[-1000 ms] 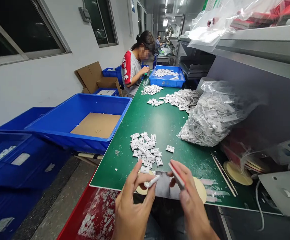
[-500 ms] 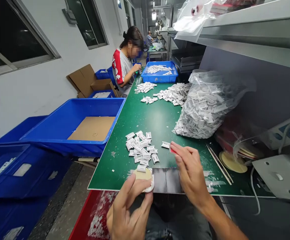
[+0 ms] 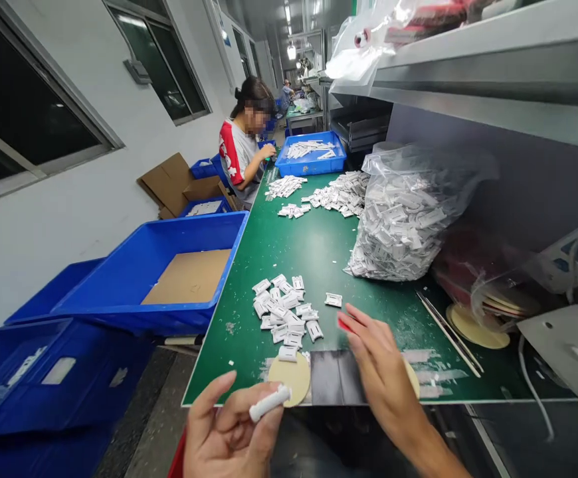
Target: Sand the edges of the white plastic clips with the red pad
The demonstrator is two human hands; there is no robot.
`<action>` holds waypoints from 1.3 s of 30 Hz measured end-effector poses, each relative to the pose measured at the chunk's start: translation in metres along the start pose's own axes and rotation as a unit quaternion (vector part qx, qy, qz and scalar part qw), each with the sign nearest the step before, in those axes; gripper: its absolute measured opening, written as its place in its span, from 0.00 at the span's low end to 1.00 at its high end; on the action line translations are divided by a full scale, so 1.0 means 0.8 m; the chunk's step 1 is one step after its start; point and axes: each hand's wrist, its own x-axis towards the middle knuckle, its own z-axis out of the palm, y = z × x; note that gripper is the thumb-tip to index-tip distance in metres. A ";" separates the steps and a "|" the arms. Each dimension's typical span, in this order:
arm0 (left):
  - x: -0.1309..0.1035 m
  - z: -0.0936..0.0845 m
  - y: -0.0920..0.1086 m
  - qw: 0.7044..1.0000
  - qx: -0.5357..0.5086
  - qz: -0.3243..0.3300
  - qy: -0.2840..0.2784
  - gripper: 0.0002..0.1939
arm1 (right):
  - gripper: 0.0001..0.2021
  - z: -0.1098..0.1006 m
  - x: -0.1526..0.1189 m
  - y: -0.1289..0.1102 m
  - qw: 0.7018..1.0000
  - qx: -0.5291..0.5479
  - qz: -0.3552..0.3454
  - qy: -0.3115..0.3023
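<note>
Between the thumb and fingertips of my left hand [image 3: 234,425] is a small white plastic part [image 3: 270,401], tilted in front of the table edge. Behind it, a pale yellow round disc [image 3: 291,382] lies on the green tabletop, with another white part [image 3: 288,353] at its far rim. My right hand [image 3: 383,372] pinches a small red piece [image 3: 344,322], mostly covered by the fingers, over a dark grey plate [image 3: 327,378]. A single white part [image 3: 333,299] lies just beyond those fingertips. Left of it is a loose pile of similar white parts [image 3: 282,309].
A clear bag of white parts [image 3: 398,226] stands at the right, near metal tweezers [image 3: 448,332] and yellow discs [image 3: 478,326]. Further back are more piles and a blue tray [image 3: 311,166]. A large blue bin [image 3: 144,265] adjoins the left edge. A co-worker [image 3: 244,146] sits beyond.
My left hand has drawn back toward me from the yellow disc, lifting the white part. My right hand stays over the plate with the red piece. The camera view has shifted slightly.
</note>
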 end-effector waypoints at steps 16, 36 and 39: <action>0.011 0.006 -0.007 0.984 -0.011 -0.160 -0.080 0.19 | 0.24 -0.011 -0.008 -0.034 0.714 0.628 0.278 -0.134; 0.006 -0.014 -0.022 0.920 -0.036 -0.301 -0.247 0.22 | 0.21 -0.027 0.031 -0.055 0.890 0.351 0.235 -0.172; 0.006 -0.016 -0.024 0.916 -0.041 -0.311 -0.251 0.22 | 0.24 -0.028 0.041 -0.053 0.832 0.403 0.254 -0.284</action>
